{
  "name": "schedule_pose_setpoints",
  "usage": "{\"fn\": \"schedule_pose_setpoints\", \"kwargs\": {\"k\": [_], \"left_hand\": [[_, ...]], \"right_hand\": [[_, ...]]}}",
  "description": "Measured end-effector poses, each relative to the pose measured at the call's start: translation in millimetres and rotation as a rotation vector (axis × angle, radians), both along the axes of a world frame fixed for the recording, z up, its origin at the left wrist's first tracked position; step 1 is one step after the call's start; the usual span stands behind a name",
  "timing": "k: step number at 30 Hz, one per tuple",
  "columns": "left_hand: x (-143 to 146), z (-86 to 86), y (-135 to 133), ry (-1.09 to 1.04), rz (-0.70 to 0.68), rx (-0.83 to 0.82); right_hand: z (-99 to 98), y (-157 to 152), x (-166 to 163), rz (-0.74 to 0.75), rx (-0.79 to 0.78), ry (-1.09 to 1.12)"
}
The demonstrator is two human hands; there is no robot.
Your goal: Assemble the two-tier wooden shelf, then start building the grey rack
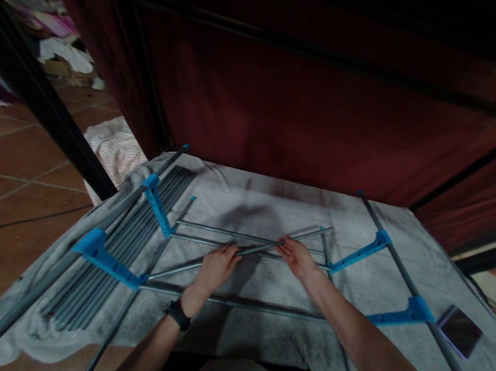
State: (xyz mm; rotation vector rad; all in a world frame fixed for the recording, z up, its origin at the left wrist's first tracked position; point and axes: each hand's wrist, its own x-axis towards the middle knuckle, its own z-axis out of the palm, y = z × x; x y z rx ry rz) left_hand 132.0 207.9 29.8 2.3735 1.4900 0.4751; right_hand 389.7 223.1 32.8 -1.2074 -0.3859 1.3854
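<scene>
A loose grey metal tube (260, 248) slants across the middle of a partly assembled tube frame, its right end higher in the picture. My left hand (214, 269), a black watch on its wrist, is closed on the tube left of its middle. Further right, my right hand (297, 257) pinches the same tube with its fingertips. Below my hands, a crossbar (237, 303) joins the two sides of the frame. Blue plastic brackets (107, 260) connect the long side poles (404, 277) to the inner bars. Two thinner bars (204, 241) run behind my hands.
A row of grey tubes (123, 240) lies side by side on the left of the grey blanket (268, 342). A dark phone-like tablet (461, 332) rests at the right. Dark red cloth (307, 119) hangs behind. Tiled floor (10, 201) and a cable (16, 221) show left.
</scene>
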Motion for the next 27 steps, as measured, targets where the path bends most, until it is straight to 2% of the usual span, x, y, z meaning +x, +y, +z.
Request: {"fn": "schedule_pose_setpoints", "kwargs": {"k": [4, 9, 13, 17, 23, 27], "left_hand": [[-2, 0.7, 0, -0.026, 0.003, -0.007], [1, 7.5, -4, -0.053, -0.006, -0.007], [2, 15.3, -2, -0.082, -0.01, 0.002], [-4, 19.1, 5, -0.06, -0.022, -0.002], [-15, 14.9, 7, 0.021, -0.104, 0.054], [-18, 8.7, 5, 0.034, -0.131, 0.058]], "right_hand": [[17.4, 8, 10, 0.077, -0.021, -0.068], [42.7, 15, 18, 0.1, -0.046, -0.168], [54.3, 11, 3, 0.033, 0.079, -0.115], [40.4, -4, -16, -0.09, 0.202, -0.013], [-1.5, -39, -25, -0.222, 0.22, 0.056], [-14.6, -56, -28, -0.233, 0.191, 0.077]]}}
